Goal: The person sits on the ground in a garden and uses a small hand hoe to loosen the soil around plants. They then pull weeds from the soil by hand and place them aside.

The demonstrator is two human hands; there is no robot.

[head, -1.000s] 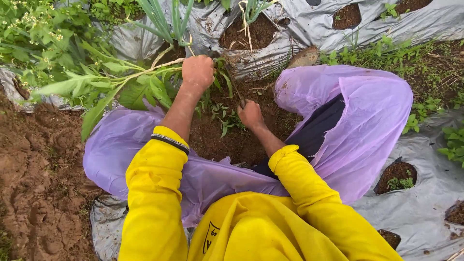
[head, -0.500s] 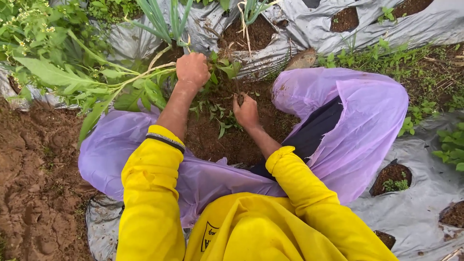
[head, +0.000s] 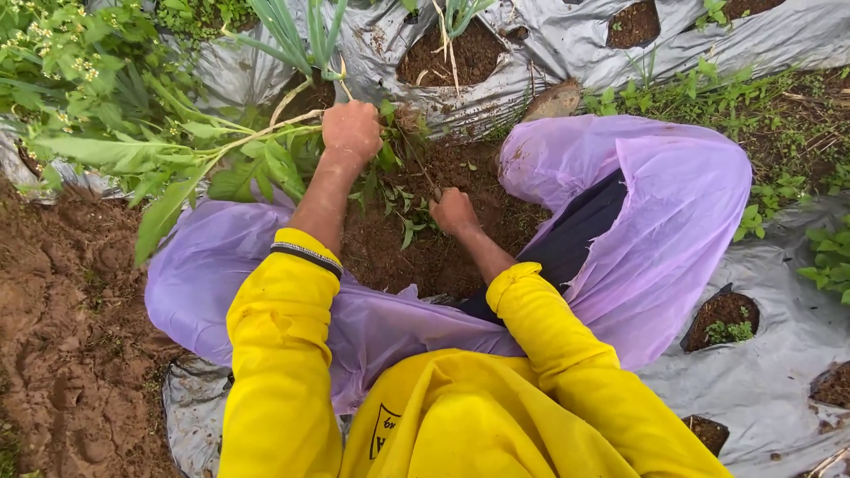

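While the left hand keeps its fingers closed in a fist around a bunch of pale weed stems at upper centre, their leaves trail toward the upper left. Just right of it, the right hand is curled on a thin dark tool stuck in the bare soil. Purple plastic-covered knees flank the soil, with grey mulch sheeting beyond.

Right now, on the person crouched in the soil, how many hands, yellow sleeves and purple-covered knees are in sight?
Hands: 2 (left hand closed around leafy stalks, right hand fisted over the soil)
Yellow sleeves: 2
Purple-covered knees: 2
Total: 6
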